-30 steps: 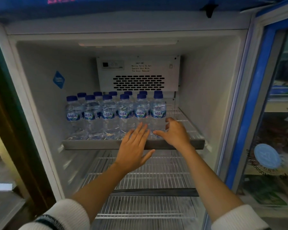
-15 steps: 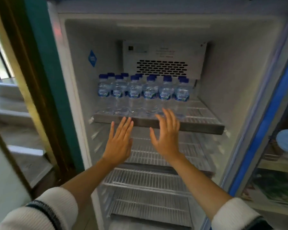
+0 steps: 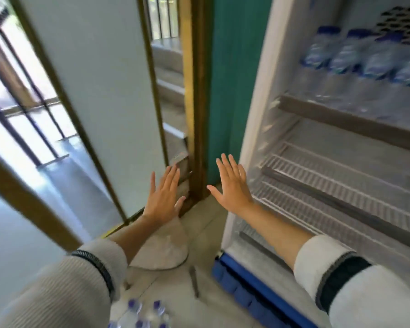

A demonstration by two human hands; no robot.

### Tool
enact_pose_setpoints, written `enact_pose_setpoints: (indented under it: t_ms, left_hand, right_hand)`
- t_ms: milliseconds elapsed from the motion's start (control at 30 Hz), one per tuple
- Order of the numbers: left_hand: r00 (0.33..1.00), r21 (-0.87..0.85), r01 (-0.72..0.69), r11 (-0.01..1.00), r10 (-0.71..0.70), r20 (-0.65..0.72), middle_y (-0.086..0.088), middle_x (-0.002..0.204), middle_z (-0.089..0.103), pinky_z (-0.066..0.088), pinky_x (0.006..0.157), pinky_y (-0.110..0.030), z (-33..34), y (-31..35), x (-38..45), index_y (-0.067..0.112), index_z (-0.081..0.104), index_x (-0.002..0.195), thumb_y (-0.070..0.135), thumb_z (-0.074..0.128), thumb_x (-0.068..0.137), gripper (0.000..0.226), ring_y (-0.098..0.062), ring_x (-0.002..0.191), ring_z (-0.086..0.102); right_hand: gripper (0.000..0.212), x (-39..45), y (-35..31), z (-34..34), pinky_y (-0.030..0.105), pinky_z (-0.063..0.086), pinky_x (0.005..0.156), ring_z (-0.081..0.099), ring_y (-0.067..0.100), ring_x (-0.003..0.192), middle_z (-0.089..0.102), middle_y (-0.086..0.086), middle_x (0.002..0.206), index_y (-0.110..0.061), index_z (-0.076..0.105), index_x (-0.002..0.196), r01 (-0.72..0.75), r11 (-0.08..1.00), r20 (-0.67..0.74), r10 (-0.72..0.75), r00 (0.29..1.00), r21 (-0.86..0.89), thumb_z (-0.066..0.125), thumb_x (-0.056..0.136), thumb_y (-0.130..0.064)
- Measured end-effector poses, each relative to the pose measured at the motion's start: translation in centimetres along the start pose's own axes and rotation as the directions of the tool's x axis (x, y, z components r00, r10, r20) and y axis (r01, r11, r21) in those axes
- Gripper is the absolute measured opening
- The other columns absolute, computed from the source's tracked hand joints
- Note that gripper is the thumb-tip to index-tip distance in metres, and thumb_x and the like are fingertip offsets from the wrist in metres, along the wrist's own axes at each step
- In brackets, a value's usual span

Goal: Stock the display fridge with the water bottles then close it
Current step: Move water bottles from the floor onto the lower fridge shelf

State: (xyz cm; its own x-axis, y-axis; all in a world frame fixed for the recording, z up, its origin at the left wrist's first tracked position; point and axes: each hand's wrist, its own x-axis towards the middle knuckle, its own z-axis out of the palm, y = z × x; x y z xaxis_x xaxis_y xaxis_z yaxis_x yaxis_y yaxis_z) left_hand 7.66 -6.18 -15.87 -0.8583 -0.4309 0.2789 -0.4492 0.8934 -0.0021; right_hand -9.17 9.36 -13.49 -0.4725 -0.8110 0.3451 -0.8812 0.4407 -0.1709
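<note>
Blue-capped water bottles [image 3: 137, 316] wait on the floor left of the display fridge [image 3: 251, 129]; more fill its top shelf [image 3: 341, 117]. Left hand [image 3: 162, 197] and right hand [image 3: 232, 185] hover spread and empty. Best to stoop and grip bottles by the body. Pale floor tiles [image 3: 199, 233], wooden doorframe [image 3: 195, 91] left.

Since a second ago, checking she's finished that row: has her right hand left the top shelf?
Yes. The right hand has come down and out from the top shelf's front rail, now open in front of the fridge's left wall, holding nothing.
</note>
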Motion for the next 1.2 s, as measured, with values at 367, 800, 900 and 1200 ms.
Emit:
enact_pose_setpoints:
  t_ms: [367,800,900,1200]
  left_hand:
    - [0.814,0.004,0.516,0.856,-0.492,0.310,-0.009,0.161,0.001,-0.009,0.116,-0.056,3.5,-10.4,-20.6,0.011,0.002,0.153,0.041,0.052,0.093,0.084,-0.025,0.149,-0.001]
    - [0.404,0.085,0.863,0.499,-0.779,0.479,-0.006,0.161,0.007,0.004,0.117,-0.053,4.7,-5.8,-37.6,0.014,0.004,0.153,0.038,0.048,0.096,0.076,-0.021,0.148,0.010]
    - [0.354,0.050,0.901,0.431,-0.796,0.490,-0.005,0.160,0.013,0.005,0.117,-0.052,5.5,-4.6,-40.4,0.014,0.008,0.153,0.036,0.049,0.095,0.074,-0.020,0.147,0.015]
    - [0.306,0.045,0.915,0.402,-0.761,0.571,-0.003,0.158,0.020,0.003,0.118,-0.050,7.8,-5.1,-49.6,0.016,0.014,0.152,0.037,0.050,0.095,0.070,-0.019,0.145,0.022]
  right_hand:
    - [0.087,-2.7,-13.6,12.5,0.047,-0.003,0.119,-0.011,0.025,0.149,-0.010,0.008,0.162,-0.012,-0.006,0.153,0.127,0.983,0.487,-0.177,0.856,0.135,0.042,0.095,-0.055]
    - [0.089,-10.3,-22.6,18.3,0.045,0.006,0.119,-0.004,0.023,0.149,-0.010,0.004,0.162,-0.014,-0.011,0.153,0.303,0.906,0.764,-0.416,0.494,0.297,0.054,0.095,-0.033]
    - [0.089,-12.7,-24.6,18.9,0.045,0.007,0.119,-0.003,0.023,0.149,-0.010,0.003,0.162,-0.016,-0.011,0.153,0.307,0.896,0.797,-0.430,0.424,0.320,0.055,0.095,-0.030]
    - [0.087,-19.7,-29.6,22.0,0.046,0.014,0.118,0.005,0.022,0.149,-0.002,0.005,0.162,-0.016,-0.005,0.154,0.284,0.907,0.855,-0.398,0.333,0.311,0.057,0.093,-0.028]
